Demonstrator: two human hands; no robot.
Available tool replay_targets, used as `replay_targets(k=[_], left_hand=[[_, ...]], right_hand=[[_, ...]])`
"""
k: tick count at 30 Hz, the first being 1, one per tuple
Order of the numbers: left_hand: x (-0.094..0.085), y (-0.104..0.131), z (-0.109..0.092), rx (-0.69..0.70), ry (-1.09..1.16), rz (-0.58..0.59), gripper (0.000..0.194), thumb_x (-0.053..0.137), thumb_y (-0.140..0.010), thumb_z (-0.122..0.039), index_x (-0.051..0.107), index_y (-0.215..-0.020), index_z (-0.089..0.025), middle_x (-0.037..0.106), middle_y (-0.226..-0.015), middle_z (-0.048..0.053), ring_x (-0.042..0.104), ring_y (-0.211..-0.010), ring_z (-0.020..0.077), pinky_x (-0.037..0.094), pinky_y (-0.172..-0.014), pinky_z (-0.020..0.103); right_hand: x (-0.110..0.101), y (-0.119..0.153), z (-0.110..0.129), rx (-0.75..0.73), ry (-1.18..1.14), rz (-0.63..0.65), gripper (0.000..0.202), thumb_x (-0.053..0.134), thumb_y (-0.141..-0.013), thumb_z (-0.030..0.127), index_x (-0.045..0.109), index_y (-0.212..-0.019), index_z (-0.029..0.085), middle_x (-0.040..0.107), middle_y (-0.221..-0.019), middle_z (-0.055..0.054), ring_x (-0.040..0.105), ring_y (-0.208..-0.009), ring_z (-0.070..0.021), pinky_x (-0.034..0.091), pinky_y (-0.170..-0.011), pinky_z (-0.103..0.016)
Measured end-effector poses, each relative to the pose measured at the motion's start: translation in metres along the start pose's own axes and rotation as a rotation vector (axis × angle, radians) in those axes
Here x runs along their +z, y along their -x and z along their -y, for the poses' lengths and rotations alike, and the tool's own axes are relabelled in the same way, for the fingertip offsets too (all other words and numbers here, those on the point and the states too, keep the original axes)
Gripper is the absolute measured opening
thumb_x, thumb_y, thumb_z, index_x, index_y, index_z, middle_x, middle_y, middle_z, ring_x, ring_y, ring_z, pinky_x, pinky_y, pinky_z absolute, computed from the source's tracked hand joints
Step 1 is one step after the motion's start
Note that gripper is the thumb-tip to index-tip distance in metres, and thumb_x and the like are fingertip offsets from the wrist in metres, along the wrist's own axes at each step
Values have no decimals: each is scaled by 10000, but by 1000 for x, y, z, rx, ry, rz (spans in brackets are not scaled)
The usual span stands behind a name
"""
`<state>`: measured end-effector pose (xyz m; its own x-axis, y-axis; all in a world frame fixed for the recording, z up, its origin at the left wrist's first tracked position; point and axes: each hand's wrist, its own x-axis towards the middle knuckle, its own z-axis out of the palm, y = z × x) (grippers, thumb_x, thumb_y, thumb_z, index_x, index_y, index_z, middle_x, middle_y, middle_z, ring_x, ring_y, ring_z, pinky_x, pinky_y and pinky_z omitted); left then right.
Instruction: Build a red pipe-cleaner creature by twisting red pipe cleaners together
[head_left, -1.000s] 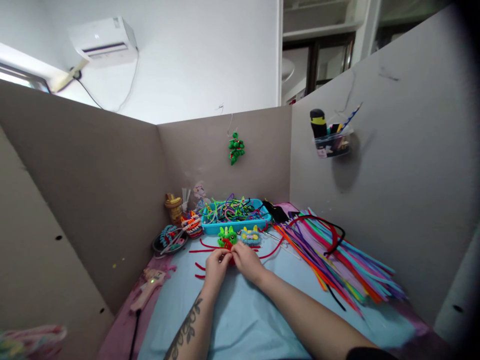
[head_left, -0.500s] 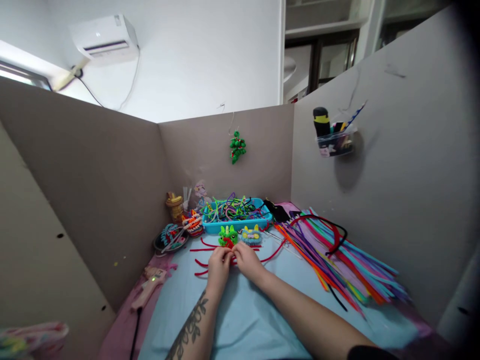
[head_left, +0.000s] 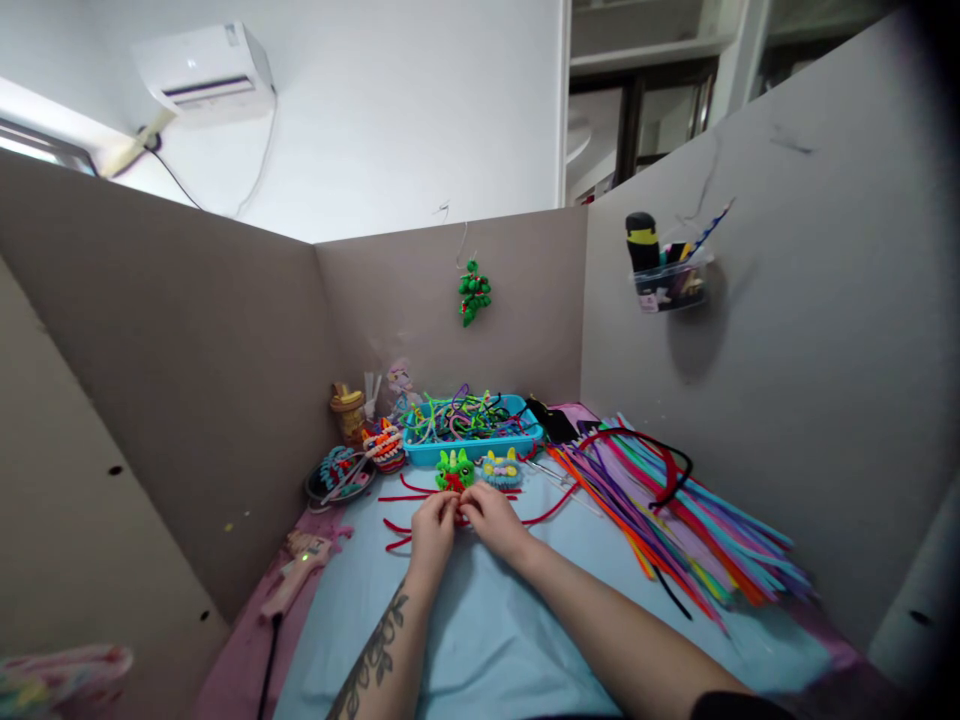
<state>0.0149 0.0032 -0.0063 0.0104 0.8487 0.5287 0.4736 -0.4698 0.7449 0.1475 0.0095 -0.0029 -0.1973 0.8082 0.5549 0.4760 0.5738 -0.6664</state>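
My left hand [head_left: 433, 524] and my right hand [head_left: 491, 518] meet fingertip to fingertip over the blue cloth. Both are closed in a pinch on a red pipe cleaner [head_left: 555, 509], whose free end curves out to the right. The pinched part is small and mostly covered by my fingers. Just beyond my fingertips sits a green pipe-cleaner animal head [head_left: 450, 468] with a red piece at its front. Beside it on the right is a blue and yellow pipe-cleaner figure [head_left: 500, 469]. More red pipe cleaners [head_left: 397, 498] lie left of my hands.
A blue basket [head_left: 431, 455] of tangled pipe cleaner pieces stands at the back. Bundled colourful pipe cleaners [head_left: 675, 520] cover the right side. On the left lie a pink glue gun [head_left: 296, 580] and a dark dish [head_left: 315, 492]. Grey partitions [head_left: 450, 340] surround the table.
My fingertips have drawn slightly down from the green head, so its red front piece shows more clearly. The view has shifted slightly; the other things stay where they were.
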Motion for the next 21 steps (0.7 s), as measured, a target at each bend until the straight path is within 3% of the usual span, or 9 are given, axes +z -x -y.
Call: replay_targets(k=[14, 21], left_hand=[[3, 1, 1, -99, 39, 24, 211, 473, -776, -321, 613, -742, -166, 640, -680, 26, 579, -612, 151, 433, -572, 249], [4, -1, 8, -117, 57, 24, 188, 443, -785, -251, 608, -823, -169, 647, -754, 38, 593, -669, 161, 454, -620, 269]], right_hand=[[3, 2, -2, 7, 106, 28, 129, 492, -751, 66, 535, -696, 174, 524, -746, -6, 497, -719, -134, 384, -670, -246], [3, 3, -7, 63, 189, 35, 82, 554, -748, 123, 558, -692, 183, 547, -741, -7, 511, -709, -137, 376, -647, -240]])
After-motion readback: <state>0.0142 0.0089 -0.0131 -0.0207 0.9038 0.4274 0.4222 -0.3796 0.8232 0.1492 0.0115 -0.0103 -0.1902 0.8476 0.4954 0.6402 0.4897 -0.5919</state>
